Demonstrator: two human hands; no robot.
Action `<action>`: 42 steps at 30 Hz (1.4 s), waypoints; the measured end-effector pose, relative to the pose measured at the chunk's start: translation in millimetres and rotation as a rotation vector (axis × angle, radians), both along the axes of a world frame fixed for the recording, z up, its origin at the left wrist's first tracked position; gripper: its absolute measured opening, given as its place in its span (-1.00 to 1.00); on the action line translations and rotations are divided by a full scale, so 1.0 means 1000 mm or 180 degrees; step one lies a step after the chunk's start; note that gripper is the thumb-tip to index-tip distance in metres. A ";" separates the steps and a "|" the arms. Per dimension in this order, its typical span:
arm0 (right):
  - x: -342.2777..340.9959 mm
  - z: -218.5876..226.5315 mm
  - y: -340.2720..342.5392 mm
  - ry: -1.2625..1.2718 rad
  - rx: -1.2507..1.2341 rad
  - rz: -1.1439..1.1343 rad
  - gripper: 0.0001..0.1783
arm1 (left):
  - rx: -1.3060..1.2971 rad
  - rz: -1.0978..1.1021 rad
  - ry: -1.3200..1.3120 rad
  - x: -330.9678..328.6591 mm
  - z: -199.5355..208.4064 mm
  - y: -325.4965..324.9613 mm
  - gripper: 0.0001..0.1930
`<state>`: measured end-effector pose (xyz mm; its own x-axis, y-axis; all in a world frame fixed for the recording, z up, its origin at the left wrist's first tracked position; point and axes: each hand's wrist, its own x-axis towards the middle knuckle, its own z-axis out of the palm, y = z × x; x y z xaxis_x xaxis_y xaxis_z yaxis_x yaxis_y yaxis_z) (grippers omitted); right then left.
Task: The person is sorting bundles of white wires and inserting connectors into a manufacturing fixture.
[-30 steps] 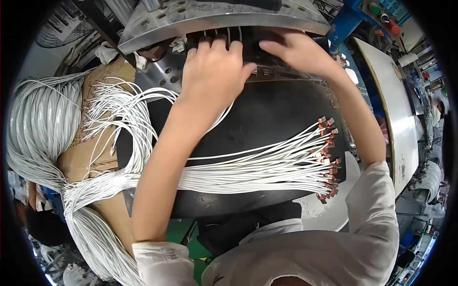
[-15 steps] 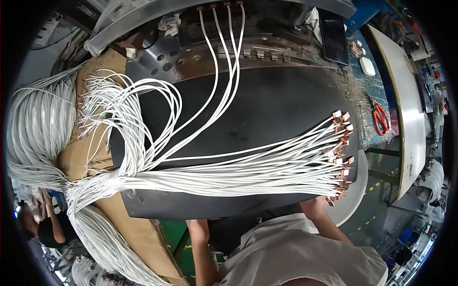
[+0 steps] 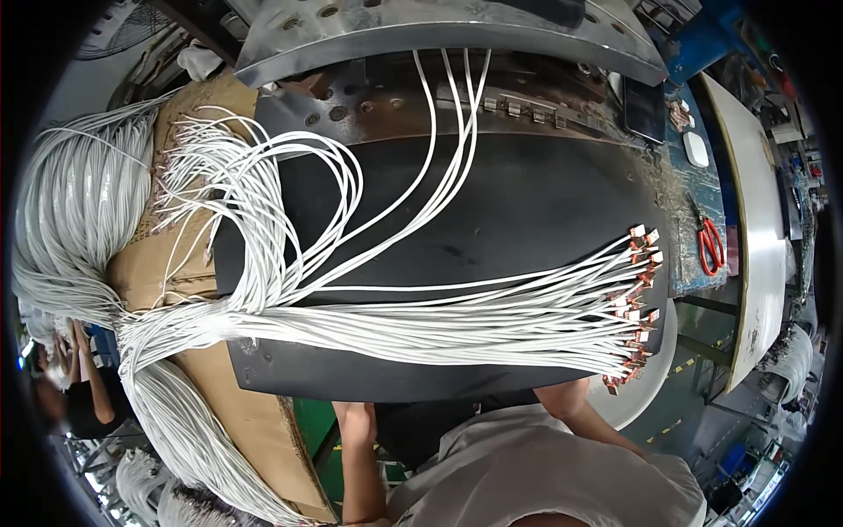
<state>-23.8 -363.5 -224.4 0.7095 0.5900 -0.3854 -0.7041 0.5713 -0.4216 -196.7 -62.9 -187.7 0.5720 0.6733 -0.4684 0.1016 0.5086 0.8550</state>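
Both my hands go under the near edge of the black table board (image 3: 527,193), so their fingers are hidden. My left hand (image 3: 355,416) shows only around the wrist, left of centre. My right hand (image 3: 563,398) shows in part below the board's right side. Across the board lies a thick bundle of white cables (image 3: 439,338). Their copper-and-white connector ends (image 3: 634,307) fan out at the right. Several separate white cables (image 3: 452,189) run up from the bundle, and a heavy metal plate (image 3: 457,44) at the back hides their far ends.
Large coils of white cable (image 3: 83,202) rest by cardboard (image 3: 167,263) on the left. Red-handled snips (image 3: 710,247), a white mouse-like object (image 3: 695,149) and a black phone (image 3: 644,110) lie at the right. Metal clips (image 3: 527,112) line the back fixture. Another person (image 3: 92,395) is at far left.
The metal plate reaches further down in the picture and now covers the far cable ends, which showed before. The whole view has shifted slightly. My hands stay under the board.
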 end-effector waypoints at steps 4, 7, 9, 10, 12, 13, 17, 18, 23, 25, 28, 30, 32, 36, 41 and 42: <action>-0.006 -0.008 0.012 -0.0394 -0.0661 0.0306 -0.26 | -0.0933 -0.0567 -0.0065 0.003 0.022 -0.001 -0.56; 0.006 0.034 0.015 0.0480 0.0916 0.1637 -0.18 | -0.0724 -0.3563 0.0479 0.049 0.106 -0.006 -0.61; 0.003 0.090 0.032 -0.0358 0.0802 0.2390 -0.22 | 0.1133 -0.4589 -0.0785 0.092 0.150 0.010 -0.69; 0.012 0.115 0.038 -0.1049 0.0677 0.2993 -0.23 | 0.1907 -0.4244 -0.0988 0.112 0.164 0.018 -0.71; 0.043 0.155 0.058 -0.2521 0.0962 0.3275 -0.33 | 0.3778 -0.3837 -0.1126 0.160 0.180 0.030 -0.68; 0.063 0.172 0.079 -0.3315 0.1452 0.2990 -0.42 | 0.4611 -0.3659 -0.0780 0.182 0.196 0.038 -0.59; 0.157 0.230 0.099 -0.5981 -0.1032 0.2535 -0.59 | 0.4358 -0.4263 0.0195 0.201 0.201 0.050 -0.47; 0.180 0.220 0.096 -0.6542 -0.2097 0.1951 -0.66 | 0.4471 -0.4640 -0.0048 0.209 0.203 0.052 -0.61; 0.237 0.241 0.087 -0.3828 -0.4286 0.3193 -0.42 | 0.5183 -0.4289 -0.0469 0.203 0.198 0.049 -0.81; 0.237 0.227 0.085 -0.5153 -0.3191 0.3322 -0.42 | 0.5464 -0.3314 -0.0972 0.205 0.195 0.049 -0.80; 0.186 0.226 0.111 -0.5210 -0.2372 0.2672 -0.54 | 0.5055 -0.2011 -0.0610 0.199 0.182 0.065 -0.85; 0.182 0.228 0.114 -0.5674 -0.2846 0.2725 -0.60 | 0.4188 -0.0317 -0.1044 0.195 0.164 0.082 -0.81; 0.204 0.269 0.110 -0.5313 -0.3177 0.3403 -0.62 | 0.3862 -0.0727 -0.0691 0.187 0.173 0.092 -0.77; 0.268 0.295 0.075 -0.6118 -0.2848 0.4554 -0.46 | 0.5086 -0.2584 -0.0727 0.207 0.178 0.051 -0.85; 0.226 0.255 0.116 -0.4747 -0.2097 0.3820 -0.46 | 0.4053 -0.2334 -0.1337 0.210 0.168 0.065 -0.88; 0.221 0.257 0.116 -0.4747 -0.2102 0.3806 -0.46 | 0.3544 -0.2078 -0.1387 0.207 0.169 0.070 -0.89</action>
